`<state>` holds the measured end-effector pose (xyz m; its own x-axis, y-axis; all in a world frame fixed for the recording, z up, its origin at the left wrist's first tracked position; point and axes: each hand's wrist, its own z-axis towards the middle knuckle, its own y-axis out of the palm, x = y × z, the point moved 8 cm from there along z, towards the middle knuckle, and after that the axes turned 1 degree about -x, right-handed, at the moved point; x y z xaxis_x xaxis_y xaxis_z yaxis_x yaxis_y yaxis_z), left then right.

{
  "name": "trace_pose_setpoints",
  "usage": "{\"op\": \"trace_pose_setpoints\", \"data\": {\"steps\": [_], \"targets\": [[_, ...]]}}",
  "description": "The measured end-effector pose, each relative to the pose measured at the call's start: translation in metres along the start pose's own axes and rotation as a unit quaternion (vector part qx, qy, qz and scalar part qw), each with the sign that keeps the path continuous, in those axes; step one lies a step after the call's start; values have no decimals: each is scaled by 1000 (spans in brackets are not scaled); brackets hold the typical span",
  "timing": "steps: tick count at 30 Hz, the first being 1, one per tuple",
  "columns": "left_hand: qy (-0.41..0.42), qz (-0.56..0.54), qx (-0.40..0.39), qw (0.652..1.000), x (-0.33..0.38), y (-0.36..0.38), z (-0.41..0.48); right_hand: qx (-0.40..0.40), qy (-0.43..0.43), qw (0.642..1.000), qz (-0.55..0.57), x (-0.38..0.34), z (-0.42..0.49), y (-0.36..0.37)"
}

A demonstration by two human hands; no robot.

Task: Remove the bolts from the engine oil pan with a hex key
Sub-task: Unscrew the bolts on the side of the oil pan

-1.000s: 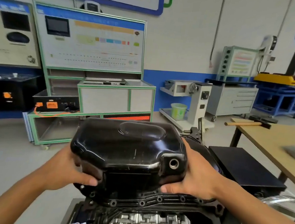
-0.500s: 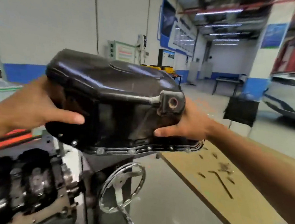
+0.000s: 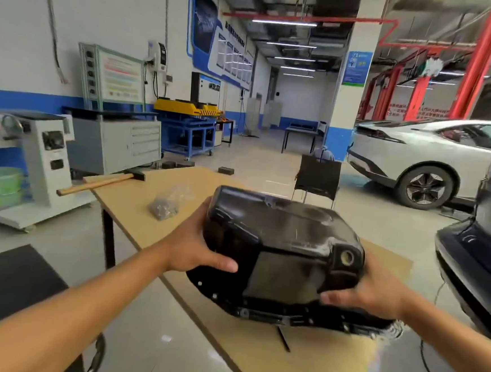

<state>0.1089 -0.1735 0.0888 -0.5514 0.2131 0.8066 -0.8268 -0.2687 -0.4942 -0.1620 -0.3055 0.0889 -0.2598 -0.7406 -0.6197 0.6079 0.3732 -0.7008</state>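
Room: we see a workshop hall with a blue-striped wall in the upper left and a grey floor. A white car (image 3: 434,153) is parked at the right.
Table: a bare wooden table (image 3: 137,203) runs from centre left towards the lower right.
Oil pan: the black oil pan (image 3: 278,232) sits in the centre of the frame over the table, sump up and bolt flange down. We cannot tell whether the flange touches the wood.
Left hand: our left hand (image 3: 192,249) clamps the pan's left end, thumb across the near face and fingers hidden behind.
Right hand: our right hand (image 3: 371,292) clamps the right end below the drain hole, thumb in front and fingers hidden.
Hammer: a hammer (image 3: 97,184) lies on the far left corner, its handle overhanging the edge.
Bag: a clear bag (image 3: 168,201) of small parts lies between the hammer and the pan.
Hex key: one dark arm of the hex key (image 3: 283,340) pokes out from under the near flange.
Change: half a second ago we held the pan over the engine stand. Now it is over the table and the stand is gone from view.
Edges: the pan's left flange overhangs the table's near edge. Bare wood shows behind the pan and at the lower right.
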Motion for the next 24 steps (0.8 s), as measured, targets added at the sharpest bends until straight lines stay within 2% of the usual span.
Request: {"op": "trace_pose_setpoints", "data": {"steps": [8, 24], "targets": [[-14, 13, -24, 1000, -51, 10, 23, -48, 29, 998, 42, 59, 20, 38], [-32, -26, -39, 998, -97, 29, 16, -80, 68, 993, 49, 81, 23, 62]]}}
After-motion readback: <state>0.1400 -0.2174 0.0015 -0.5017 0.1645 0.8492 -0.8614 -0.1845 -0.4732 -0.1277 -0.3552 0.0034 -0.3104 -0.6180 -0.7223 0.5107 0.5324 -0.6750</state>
